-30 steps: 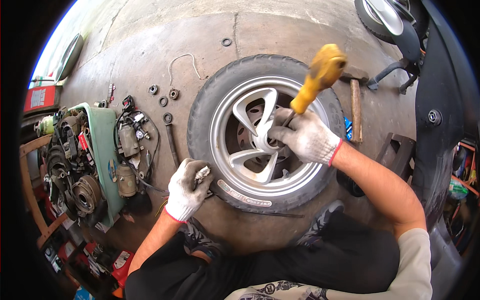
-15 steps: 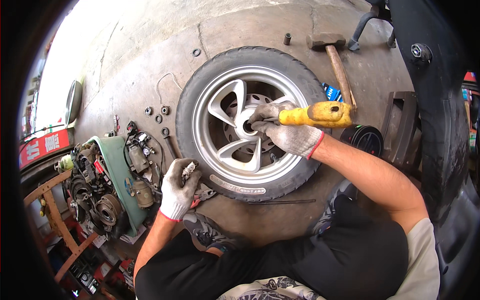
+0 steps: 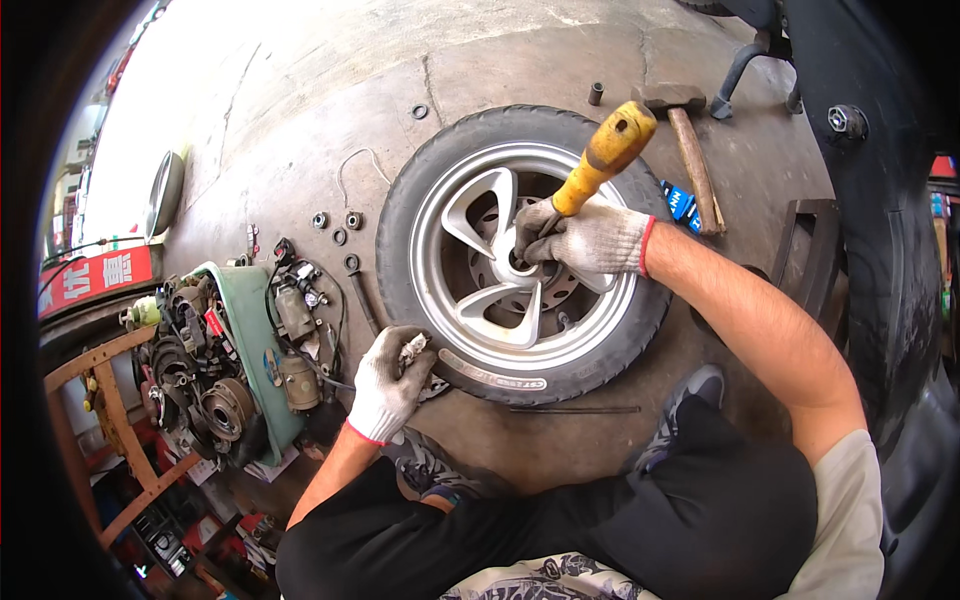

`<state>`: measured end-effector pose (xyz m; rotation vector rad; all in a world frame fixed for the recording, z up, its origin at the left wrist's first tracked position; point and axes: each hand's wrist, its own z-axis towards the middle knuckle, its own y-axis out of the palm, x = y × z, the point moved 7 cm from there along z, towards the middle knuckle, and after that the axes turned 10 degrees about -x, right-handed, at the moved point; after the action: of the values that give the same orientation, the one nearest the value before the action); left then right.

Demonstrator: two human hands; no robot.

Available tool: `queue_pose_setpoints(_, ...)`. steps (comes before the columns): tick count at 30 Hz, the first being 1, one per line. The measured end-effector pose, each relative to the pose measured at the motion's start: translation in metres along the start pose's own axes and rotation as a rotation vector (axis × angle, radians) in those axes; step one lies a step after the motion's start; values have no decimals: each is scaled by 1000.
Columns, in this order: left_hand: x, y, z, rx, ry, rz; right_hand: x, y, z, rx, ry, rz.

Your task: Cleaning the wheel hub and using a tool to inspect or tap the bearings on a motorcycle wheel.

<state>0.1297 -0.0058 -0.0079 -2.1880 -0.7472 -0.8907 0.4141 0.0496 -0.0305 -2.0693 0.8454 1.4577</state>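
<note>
A scooter wheel with a silver spoked rim (image 3: 560, 357) and black tyre (image 3: 398, 265) lies flat on the floor before me. My gloved right hand (image 3: 595, 238) is closed around the shank of a yellow-handled screwdriver (image 3: 608, 150). Its handle leans up and away to the right; the fingertips are at the hub (image 3: 518, 268), and the tip is hidden there. By the near left of the tyre, my gloved left hand (image 3: 383, 388) pinches a crumpled whitish wad (image 3: 412, 348), perhaps a rag. Pliers beneath that hand are mostly covered.
Left of the wheel lie bearings (image 3: 354, 220), a long bolt (image 3: 362, 298) and a green tub (image 3: 283, 425) of greasy parts. A hammer (image 3: 695, 165) and blue box (image 3: 682, 207) lie beyond it to the right. A thin rod (image 3: 575, 409) lies near my feet. Black vehicle bodywork (image 3: 890, 260) stands at right.
The screwdriver has swung from nearly level to a steeper tilt, its handle end now higher. My right hand has turned with it. The whole view has shifted slightly; my left hand still holds the wad.
</note>
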Motion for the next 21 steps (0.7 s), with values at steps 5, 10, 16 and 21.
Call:
queue_pose_setpoints(5,9,1,0,-2,18,65,-16,4,-24,351,-312,-302)
queue_pose_setpoints(10,18,0,2,-13,102,149,-11,23,-28,386,-67,-698)
queue_pose_setpoints(16,25,-6,0,24,118,158,-11,0,-35,484,74,-112)
queue_pose_setpoints(21,39,-12,6,16,106,34,0,-2,-51,524,108,-51)
